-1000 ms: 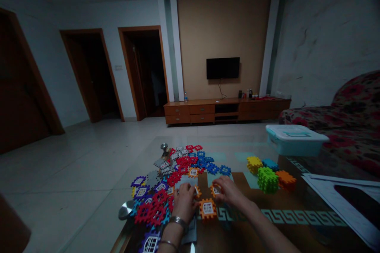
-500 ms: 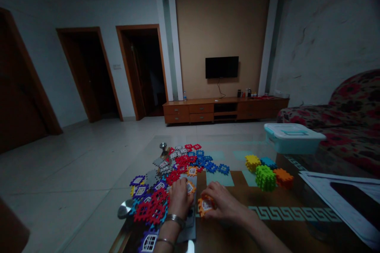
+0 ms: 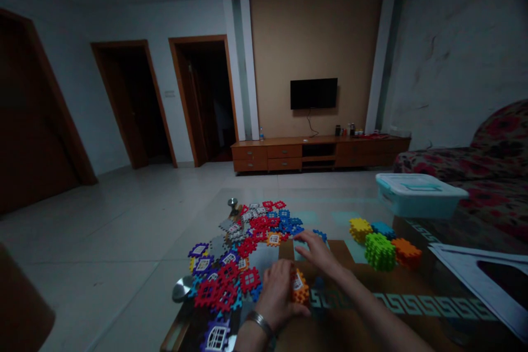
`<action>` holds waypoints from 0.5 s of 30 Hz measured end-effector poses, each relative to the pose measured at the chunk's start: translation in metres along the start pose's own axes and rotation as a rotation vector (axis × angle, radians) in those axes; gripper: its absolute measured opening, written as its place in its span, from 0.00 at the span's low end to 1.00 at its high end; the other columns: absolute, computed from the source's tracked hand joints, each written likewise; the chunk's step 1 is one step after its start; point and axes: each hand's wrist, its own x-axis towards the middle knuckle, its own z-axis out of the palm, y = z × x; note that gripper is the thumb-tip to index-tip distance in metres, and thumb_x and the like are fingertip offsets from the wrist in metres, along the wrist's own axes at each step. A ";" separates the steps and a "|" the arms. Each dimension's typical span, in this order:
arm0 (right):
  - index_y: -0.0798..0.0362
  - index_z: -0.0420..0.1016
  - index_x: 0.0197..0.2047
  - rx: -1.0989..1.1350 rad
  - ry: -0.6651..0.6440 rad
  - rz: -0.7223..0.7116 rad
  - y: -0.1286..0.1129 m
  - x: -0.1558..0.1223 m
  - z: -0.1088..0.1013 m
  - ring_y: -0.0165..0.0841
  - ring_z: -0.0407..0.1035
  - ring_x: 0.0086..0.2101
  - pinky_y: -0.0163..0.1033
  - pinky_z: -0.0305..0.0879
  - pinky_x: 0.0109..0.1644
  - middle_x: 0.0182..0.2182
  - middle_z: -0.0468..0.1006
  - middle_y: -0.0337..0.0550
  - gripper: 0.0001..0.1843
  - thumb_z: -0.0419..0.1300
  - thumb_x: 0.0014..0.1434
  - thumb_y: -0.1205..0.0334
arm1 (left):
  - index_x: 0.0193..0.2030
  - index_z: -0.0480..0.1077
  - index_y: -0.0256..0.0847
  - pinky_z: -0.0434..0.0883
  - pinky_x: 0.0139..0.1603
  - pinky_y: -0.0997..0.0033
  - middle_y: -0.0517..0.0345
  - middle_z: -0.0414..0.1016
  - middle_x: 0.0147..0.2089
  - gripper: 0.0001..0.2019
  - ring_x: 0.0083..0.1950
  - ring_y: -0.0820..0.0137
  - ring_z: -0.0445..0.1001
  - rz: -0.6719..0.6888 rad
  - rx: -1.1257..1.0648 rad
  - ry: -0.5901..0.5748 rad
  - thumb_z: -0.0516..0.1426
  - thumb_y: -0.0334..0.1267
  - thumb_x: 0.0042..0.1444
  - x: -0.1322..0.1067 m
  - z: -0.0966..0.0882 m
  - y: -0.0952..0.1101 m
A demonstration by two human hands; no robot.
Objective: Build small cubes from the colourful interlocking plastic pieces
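Observation:
A heap of flat interlocking toy tiles [image 3: 247, 247] in red, blue, purple, grey and orange lies on the left part of a glass-topped table [image 3: 371, 308]. My left hand [image 3: 278, 294] is closed round a small orange assembly of tiles [image 3: 300, 287] standing near the table's front. My right hand [image 3: 315, 248] reaches forward past it, fingers stretched out over a blue tile [image 3: 318, 235] at the pile's right edge; nothing shows in it.
Finished cubes in yellow [image 3: 360, 229], green [image 3: 379, 251], blue [image 3: 383, 229] and orange [image 3: 406, 253] stand at the table's middle right. A lidded teal plastic box [image 3: 418, 195] sits behind them. White papers [image 3: 482, 280] lie at the right. A floral sofa [image 3: 482, 170] stands beyond.
My left hand came off the pile and took hold of the orange assembly. My right hand let go of it and stretched forward to the blue tiles. The view shifted slightly left.

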 end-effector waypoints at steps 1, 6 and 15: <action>0.53 0.74 0.49 -0.020 -0.034 -0.023 -0.005 0.012 0.004 0.37 0.67 0.50 0.41 0.60 0.55 0.47 0.76 0.48 0.16 0.57 0.57 0.67 | 0.58 0.61 0.41 0.57 0.62 0.53 0.44 0.65 0.61 0.41 0.62 0.51 0.61 0.014 -0.011 -0.005 0.68 0.38 0.33 0.000 0.003 -0.003; 0.56 0.74 0.51 -0.115 -0.158 -0.071 -0.031 0.063 0.027 0.42 0.67 0.49 0.41 0.61 0.54 0.48 0.76 0.53 0.24 0.66 0.48 0.66 | 0.63 0.57 0.52 0.58 0.62 0.46 0.47 0.67 0.60 0.45 0.62 0.48 0.63 0.027 0.026 -0.030 0.66 0.32 0.34 0.004 0.015 -0.014; 0.52 0.77 0.43 -0.261 -0.245 -0.050 -0.044 0.069 0.041 0.43 0.68 0.45 0.42 0.63 0.48 0.46 0.75 0.50 0.21 0.66 0.41 0.69 | 0.57 0.64 0.47 0.63 0.57 0.46 0.46 0.69 0.58 0.37 0.58 0.47 0.64 0.011 0.136 -0.027 0.64 0.31 0.36 0.014 0.030 -0.021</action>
